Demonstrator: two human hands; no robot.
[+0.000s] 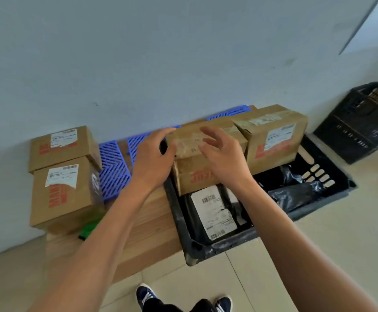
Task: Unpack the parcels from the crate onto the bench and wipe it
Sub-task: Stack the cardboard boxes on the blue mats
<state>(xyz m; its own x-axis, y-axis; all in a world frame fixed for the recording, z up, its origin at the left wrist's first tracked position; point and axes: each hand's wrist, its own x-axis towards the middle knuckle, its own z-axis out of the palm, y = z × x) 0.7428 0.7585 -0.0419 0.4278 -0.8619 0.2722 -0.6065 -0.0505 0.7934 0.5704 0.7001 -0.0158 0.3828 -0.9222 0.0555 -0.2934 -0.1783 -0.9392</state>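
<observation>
A taped cardboard parcel (202, 152) stands in the far left corner of the black crate (189, 239), its top rising above the crate's rim and its front face printed with red lettering. The left hand (154, 158) is at the parcel's left side, thumb against the near top edge and fingers reaching along the far left edge; its grip is loose, the fingers only lightly bent, and whether they truly clasp the box cannot be told. The right hand (223, 156) hovers over the parcel's top with fingers spread and relaxed, holding nothing.

Just to the right, a larger parcel (273, 136) with a white label and red print stands in the same crate, touching the first one. In front of them, low inside the crate, lies a flat black mailer (212, 212) bearing a white barcode label, and black plastic bags (296, 190) fill the crate's right half.

The crate sits on the tiled floor (273, 266), pressed against the right end of the wooden tabletop (152, 221). At the tabletop's left end two labelled parcels (64, 176) stand close together, one behind the other. Blue slatted panels (116, 167) lie along the wall side. Something green (89, 230) lies near the front parcel. A second black crate (363, 122) stands well apart on the right.
</observation>
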